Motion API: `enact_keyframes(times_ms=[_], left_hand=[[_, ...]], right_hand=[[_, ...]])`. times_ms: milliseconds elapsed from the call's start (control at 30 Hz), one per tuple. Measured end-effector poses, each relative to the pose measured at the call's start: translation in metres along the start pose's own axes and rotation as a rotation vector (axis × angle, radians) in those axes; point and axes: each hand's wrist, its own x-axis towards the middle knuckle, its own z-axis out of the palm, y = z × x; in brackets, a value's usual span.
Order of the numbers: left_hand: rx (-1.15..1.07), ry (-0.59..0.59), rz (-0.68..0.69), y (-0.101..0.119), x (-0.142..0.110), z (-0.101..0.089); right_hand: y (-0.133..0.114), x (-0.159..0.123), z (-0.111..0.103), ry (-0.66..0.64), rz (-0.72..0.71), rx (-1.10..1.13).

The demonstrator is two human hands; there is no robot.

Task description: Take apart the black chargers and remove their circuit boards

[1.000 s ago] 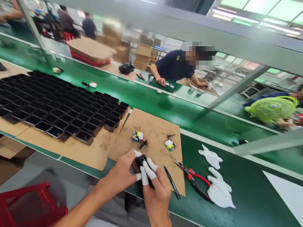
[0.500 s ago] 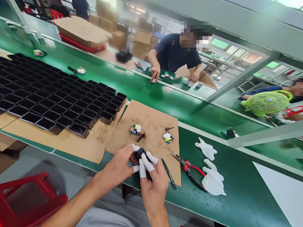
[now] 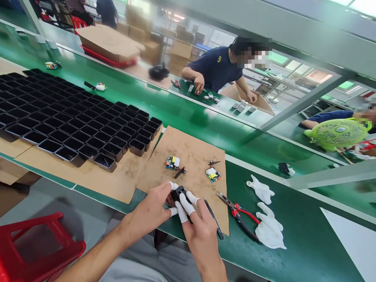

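Hands meet at 6 o'clock, over the near edge of the card (image 3: 190,149). The left hand (image 3: 152,209) and right hand (image 3: 202,235) both pinch one small black case (image 3: 177,193) with capped fingertips (image 3: 182,216), curled tight around it. I think a firm, level hold works best, pressing evenly so it does not slip.

Many black trays (image 3: 73,117) sit at 10 o'clock, too many to count. Two gloves (image 3: 268,227) lie at 3 o'clock, then one pliers (image 3: 239,219), one tweezers (image 3: 214,219), and two boards (image 3: 172,163) at 12 o'clock.
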Motion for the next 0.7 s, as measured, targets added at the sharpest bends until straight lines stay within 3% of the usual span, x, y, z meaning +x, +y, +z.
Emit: enact_keyframes(times_ms=[200, 367, 467, 700], left_hand=[[-0.013, 0.002, -0.019, 0.001, -0.003, -0.001], [0.001, 0.181, -0.09, -0.006, -0.022, -0.006], [0.011, 0.238, -0.12, -0.011, -0.028, -0.008], [0.213, 0.14, 0.022, -0.007, -0.025, -0.005]], right_hand=[[0.001, 0.002, -0.001, 0.002, -0.031, -0.018], [-0.001, 0.004, 0.0, 0.113, 0.012, -0.013], [-0.001, 0.001, 0.009, 0.104, 0.042, -0.012], [0.004, -0.006, 0.016, 0.104, 0.046, -0.014]])
